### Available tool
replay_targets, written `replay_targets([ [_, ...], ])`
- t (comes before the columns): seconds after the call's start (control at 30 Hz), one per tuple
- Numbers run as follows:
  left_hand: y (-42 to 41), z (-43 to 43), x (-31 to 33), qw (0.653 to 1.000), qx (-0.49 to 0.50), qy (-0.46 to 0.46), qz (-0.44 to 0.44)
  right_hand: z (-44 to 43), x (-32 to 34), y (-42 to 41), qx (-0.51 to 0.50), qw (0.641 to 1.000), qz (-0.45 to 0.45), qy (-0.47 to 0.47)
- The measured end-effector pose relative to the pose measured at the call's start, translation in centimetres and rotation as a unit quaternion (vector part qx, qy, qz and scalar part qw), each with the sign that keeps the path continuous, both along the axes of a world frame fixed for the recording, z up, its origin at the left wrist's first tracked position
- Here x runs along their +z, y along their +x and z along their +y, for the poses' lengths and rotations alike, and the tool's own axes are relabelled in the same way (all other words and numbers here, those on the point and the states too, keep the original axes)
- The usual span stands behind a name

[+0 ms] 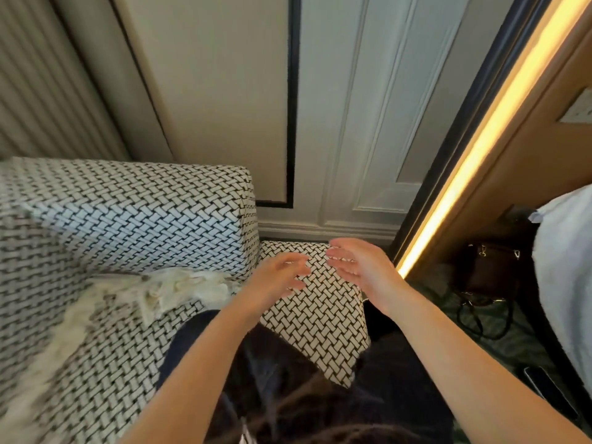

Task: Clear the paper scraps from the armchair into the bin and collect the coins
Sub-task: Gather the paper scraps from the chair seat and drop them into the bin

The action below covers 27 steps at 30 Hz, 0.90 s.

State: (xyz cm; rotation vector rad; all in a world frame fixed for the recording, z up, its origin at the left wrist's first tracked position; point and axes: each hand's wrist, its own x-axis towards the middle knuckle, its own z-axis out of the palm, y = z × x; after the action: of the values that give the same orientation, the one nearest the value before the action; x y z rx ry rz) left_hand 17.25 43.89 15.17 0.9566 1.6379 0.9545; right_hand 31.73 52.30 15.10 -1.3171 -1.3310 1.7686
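Hands hover over the armchair's [128, 219] right armrest [320, 315]. The left hand [275, 280] has its fingers curled loosely and spread, gripping nothing; the right hand [362, 270], at its 3 o'clock, is open with the palm turned inward, also empty. They face each other, probably ready to cup or gather something. Pale, frayed scraps [179, 288] lie at 9 o'clock from the left hand, in the crease where seat meets backrest, likely slid down there; motion blur softens them. No coins or bin show. A dark bag [490, 270] sits on the floor at 3 o'clock.
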Motion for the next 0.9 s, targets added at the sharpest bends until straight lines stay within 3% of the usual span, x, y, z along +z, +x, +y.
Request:
replay_targets([
  [0.13,-5.6,-5.8,1.1,0.994,0.098,0.042,-0.019,-4.3,1.8,-6.1,0.124,0.99,-0.019,0.067],
  [0.3,-13.0,-15.6,-0.3,0.961,0.267,0.072,-0.02,-11.0,1.7,-14.7,0.269,0.957,-0.023,0.109],
  [0.53,-17.9,-28.7,-5.3,0.889,0.456,0.013,-0.048,-19.7,-2.6,-23.1,0.49,0.853,-0.095,0.154],
  [0.6,-18.1,-31.9,-6.5,0.868,0.494,0.001,-0.051,-21.9,-4.1,-24.7,0.522,0.83,-0.116,0.161],
  [0.73,-17.3,-36.7,-8.0,0.829,0.557,-0.015,-0.039,-26.3,-7.9,-26.5,0.525,0.82,-0.132,0.187],
  [0.9,-16.0,-38.5,-11.4,0.82,0.569,-0.065,-0.015,-30.1,-12.7,-26.6,0.555,0.783,-0.146,0.239],
])
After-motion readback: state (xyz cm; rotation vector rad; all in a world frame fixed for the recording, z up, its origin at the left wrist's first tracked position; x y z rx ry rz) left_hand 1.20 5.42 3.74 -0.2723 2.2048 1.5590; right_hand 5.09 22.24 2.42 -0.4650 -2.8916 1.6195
